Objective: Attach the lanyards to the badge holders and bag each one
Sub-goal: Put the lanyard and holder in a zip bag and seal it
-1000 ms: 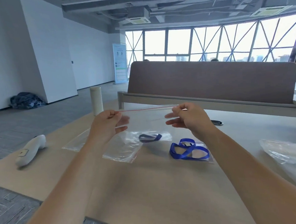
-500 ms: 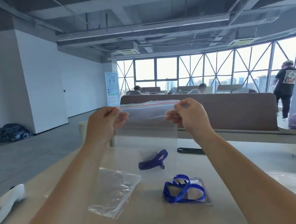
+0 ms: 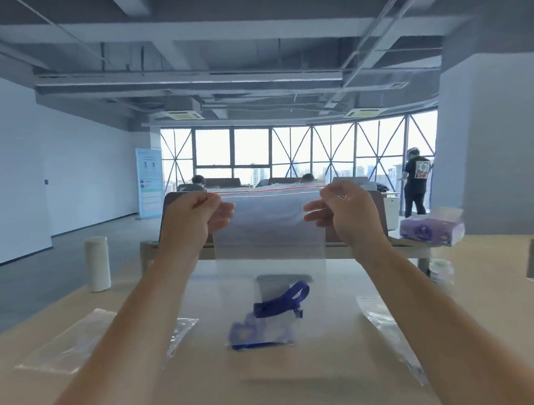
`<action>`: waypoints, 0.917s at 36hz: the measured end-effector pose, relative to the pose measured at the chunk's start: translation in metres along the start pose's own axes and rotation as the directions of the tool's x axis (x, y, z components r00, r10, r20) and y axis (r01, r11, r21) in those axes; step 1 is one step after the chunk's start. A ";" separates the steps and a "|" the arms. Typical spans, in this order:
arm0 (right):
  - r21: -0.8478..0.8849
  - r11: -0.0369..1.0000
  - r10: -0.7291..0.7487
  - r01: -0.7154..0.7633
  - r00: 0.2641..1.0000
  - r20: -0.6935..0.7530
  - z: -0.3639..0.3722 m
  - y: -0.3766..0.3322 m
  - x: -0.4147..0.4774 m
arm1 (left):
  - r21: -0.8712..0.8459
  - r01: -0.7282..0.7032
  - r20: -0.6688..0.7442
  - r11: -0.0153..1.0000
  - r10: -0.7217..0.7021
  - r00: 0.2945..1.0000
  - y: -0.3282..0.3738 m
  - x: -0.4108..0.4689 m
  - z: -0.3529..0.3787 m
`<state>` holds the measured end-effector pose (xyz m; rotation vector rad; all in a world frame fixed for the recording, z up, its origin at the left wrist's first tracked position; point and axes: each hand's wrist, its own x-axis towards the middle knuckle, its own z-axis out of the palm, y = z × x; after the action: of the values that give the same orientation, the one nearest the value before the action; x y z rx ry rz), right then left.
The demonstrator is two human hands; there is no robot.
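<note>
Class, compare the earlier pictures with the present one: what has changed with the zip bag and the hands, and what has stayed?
The left hand and right hand lifted the zip bag off the table. It now hangs upright, with the blue lanyard and badge holder at its bottom. Unchanged: each hand pinches a top corner, and the spare bags lie on the table.

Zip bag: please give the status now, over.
Left hand and right hand pinch the top corners of the zip bag, held up above the table. Blue lanyard and badge holder inside. Nothing obstructs.
</note>
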<state>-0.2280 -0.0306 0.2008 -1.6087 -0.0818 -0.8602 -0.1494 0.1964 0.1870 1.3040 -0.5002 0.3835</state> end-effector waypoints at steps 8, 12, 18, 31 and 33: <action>-0.117 0.993 -0.034 0.017 0.988 -0.150 -0.079 -0.033 -0.025 | -0.044 0.013 0.076 0.999 -0.009 0.997 0.011 -0.028 0.072; -0.219 0.975 -0.076 0.031 0.977 -0.201 -0.122 -0.038 -0.030 | -0.054 0.029 0.146 0.998 -0.020 0.989 0.004 -0.036 0.109; -0.316 0.949 -0.101 0.006 0.952 -0.287 -0.183 -0.036 -0.024 | -0.062 0.040 0.256 0.997 -0.023 0.967 -0.003 -0.043 0.170; -0.451 0.858 0.039 -0.245 0.907 -0.420 -0.266 0.029 0.039 | 0.042 0.176 0.367 0.983 -0.179 0.913 -0.072 -0.034 0.280; -0.443 0.847 0.085 -0.294 0.897 -0.434 -0.274 0.056 0.051 | 0.091 0.195 0.364 0.977 -0.215 0.906 -0.097 -0.031 0.292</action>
<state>-0.2933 -0.3058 0.1764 -1.8380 0.6396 -1.0918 -0.1622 -0.1095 0.1443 1.4734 -0.6657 -0.0319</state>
